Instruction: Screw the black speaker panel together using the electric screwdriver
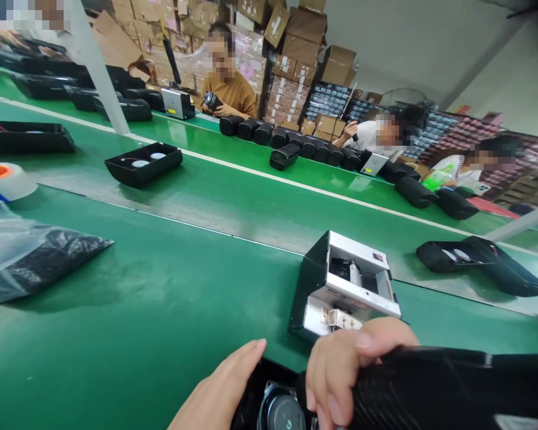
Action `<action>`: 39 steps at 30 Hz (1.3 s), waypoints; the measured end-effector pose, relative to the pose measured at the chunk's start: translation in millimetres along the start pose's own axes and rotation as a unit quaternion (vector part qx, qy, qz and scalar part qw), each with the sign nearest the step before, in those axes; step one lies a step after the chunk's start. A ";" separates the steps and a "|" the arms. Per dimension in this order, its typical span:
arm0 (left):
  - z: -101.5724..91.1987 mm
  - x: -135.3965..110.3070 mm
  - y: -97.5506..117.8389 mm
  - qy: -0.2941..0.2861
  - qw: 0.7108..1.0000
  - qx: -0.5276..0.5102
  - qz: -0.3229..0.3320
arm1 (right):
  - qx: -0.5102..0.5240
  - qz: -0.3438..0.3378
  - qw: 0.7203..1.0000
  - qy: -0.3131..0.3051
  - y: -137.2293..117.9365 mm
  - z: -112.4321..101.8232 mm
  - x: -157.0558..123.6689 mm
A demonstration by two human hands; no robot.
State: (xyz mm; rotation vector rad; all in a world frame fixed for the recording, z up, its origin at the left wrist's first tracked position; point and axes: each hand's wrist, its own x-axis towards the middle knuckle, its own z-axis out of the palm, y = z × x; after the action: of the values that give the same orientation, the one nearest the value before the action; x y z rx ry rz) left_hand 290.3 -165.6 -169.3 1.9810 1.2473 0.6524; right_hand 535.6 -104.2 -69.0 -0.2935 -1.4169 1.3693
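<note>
At the bottom edge, my right hand (349, 367) is closed over the end of a long black speaker housing (434, 388) that runs off to the right, with the thumb on top. A round speaker driver (280, 413) shows in the housing's open end between my hands. My left hand (219, 391) lies against the left side of that end with its fingers stretched out and together. Just beyond my hands, a small black-and-silver metal box (345, 286) with an open top stands on the green belt (161, 322).
A plastic bag of black parts (36, 257) and a tape roll (6, 179) lie at the left. A black tray (143, 162) and an open black housing (479, 263) sit on the belt. Three people work across the line behind a row of black speakers (305, 146); cardboard boxes (296, 42) are stacked behind.
</note>
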 end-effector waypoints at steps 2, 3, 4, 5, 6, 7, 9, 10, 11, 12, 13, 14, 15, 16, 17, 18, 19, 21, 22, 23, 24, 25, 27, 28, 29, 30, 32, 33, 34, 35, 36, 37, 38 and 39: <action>5.0 1.1 -6.4 -0.014 1.000 -0.013 0.009 | 0.005 0.009 1.000 -0.001 10.5 2.2 0.5; 7.6 1.3 -9.3 -0.021 0.999 -0.019 0.014 | 0.006 0.018 1.000 0.007 13.8 3.4 0.4; 10.0 1.2 -11.8 -0.027 0.999 -0.026 0.017 | 0.005 0.025 1.000 0.014 16.0 4.4 0.1; 12.2 0.8 -13.9 -0.031 0.999 -0.031 0.018 | 0.003 0.032 0.999 0.019 17.3 5.0 -0.2; 14.2 0.1 -15.5 -0.034 0.999 -0.036 0.016 | 0.003 0.035 0.999 0.022 18.1 5.1 -0.3; 15.9 -0.6 -16.7 -0.034 0.999 -0.039 0.013 | 0.008 0.038 0.999 0.009 18.6 4.7 -0.2; 18.6 -2.2 -18.1 -0.033 0.998 -0.044 0.006 | 0.020 0.037 0.999 -0.003 19.4 2.8 0.6; 19.6 -2.9 -18.4 -0.034 0.998 -0.046 0.004 | 0.026 0.041 0.999 -0.003 19.8 1.4 1.1; 20.5 -3.6 -18.6 -0.034 0.998 -0.047 0.004 | 0.032 0.045 0.998 -0.002 20.2 0.0 1.6; 21.2 -4.1 -18.6 -0.035 0.998 -0.049 0.004 | 0.037 0.050 0.998 -0.001 20.7 -1.3 2.1; 21.7 -4.5 -18.6 -0.035 0.998 -0.050 0.005 | 0.038 0.054 0.998 0.001 21.1 -2.4 2.5; 21.9 -4.8 -18.4 -0.035 0.998 -0.052 0.005 | 0.037 0.058 0.998 0.002 21.7 -3.3 2.8; 22.0 -5.0 -18.2 -0.034 0.998 -0.052 0.005 | 0.036 0.061 0.997 -0.006 22.2 -3.9 3.0; 21.9 -5.1 -17.8 -0.033 0.998 -0.053 0.005 | 0.033 0.061 0.998 -0.011 22.9 -4.3 3.2; 21.6 -5.0 -17.3 -0.032 0.998 -0.054 0.004 | 0.032 0.058 0.998 -0.014 23.5 -4.3 3.3; 21.3 -4.8 -16.8 -0.031 0.998 -0.055 0.004 | 0.032 0.056 0.998 -0.021 24.0 -4.2 3.4; 20.9 -4.5 -16.2 -0.031 0.998 -0.055 0.003 | 0.033 0.054 0.998 -0.028 24.3 -3.9 3.4; 20.1 -3.9 -14.9 -0.030 0.998 -0.057 -0.001 | 0.027 0.059 0.998 -0.019 24.1 -3.6 3.5; 19.8 -3.7 -14.2 -0.031 0.998 -0.057 -0.003 | 0.022 0.069 0.997 -0.011 23.6 -3.7 3.6; 19.4 -3.7 -13.6 -0.031 0.998 -0.058 -0.005 | 0.021 0.083 0.996 -0.013 23.0 -4.1 3.9; 19.1 -3.8 -13.0 -0.032 0.998 -0.059 -0.007 | 0.020 0.097 0.995 -0.012 22.4 -4.5 4.3; 18.6 -4.0 -12.3 -0.033 0.998 -0.061 -0.008 | 0.024 0.104 0.994 -0.015 22.1 -4.8 4.9; 17.5 -4.8 -10.7 -0.033 0.997 -0.064 -0.010 | 0.037 0.110 0.992 -0.045 22.7 -3.2 6.0; 16.8 -5.1 -9.7 -0.032 0.997 -0.065 -0.011 | 0.039 0.107 0.992 -0.054 23.8 -0.8 6.1; 16.0 -5.2 -8.7 -0.031 0.997 -0.066 -0.011 | 0.036 0.101 0.993 -0.045 25.6 2.9 5.7; 15.0 -5.1 -7.5 -0.029 0.997 -0.066 -0.012 | 0.030 0.091 0.995 -0.020 27.9 7.7 4.7; 12.7 -3.7 -5.2 -0.025 0.997 -0.067 -0.012 | 0.014 0.075 0.995 0.063 34.2 18.9 1.3; 11.4 -2.7 -4.1 -0.023 0.998 -0.066 -0.011 | 0.007 0.066 0.992 0.106 37.7 24.2 -0.9; 10.1 -1.6 -3.1 -0.020 0.998 -0.065 -0.009 | 0.001 0.059 0.989 0.137 41.3 28.4 -3.3; 8.8 -0.5 -2.1 -0.018 0.998 -0.063 -0.007 | -0.005 0.055 0.988 0.144 44.5 31.3 -5.5; 7.5 0.2 -1.0 -0.016 0.998 -0.062 -0.005 | -0.010 0.050 0.989 0.138 47.3 32.7 -7.6; 6.3 0.7 0.1 -0.013 0.998 -0.060 -0.002 | -0.017 0.043 0.991 0.128 49.4 33.0 -9.4; 5.1 0.8 1.4 -0.010 0.998 -0.059 0.000 | -0.026 0.038 0.992 0.118 50.8 32.3 -10.8; 4.0 0.9 2.9 -0.007 0.998 -0.058 0.001 | -0.036 0.038 0.992 0.113 51.6 31.3 -11.8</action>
State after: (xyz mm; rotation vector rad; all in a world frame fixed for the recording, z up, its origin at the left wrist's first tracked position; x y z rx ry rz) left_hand 295.2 -166.9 -169.5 1.8887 1.1729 0.6948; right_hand 490.5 -115.1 -109.4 -0.5376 -1.2782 1.3042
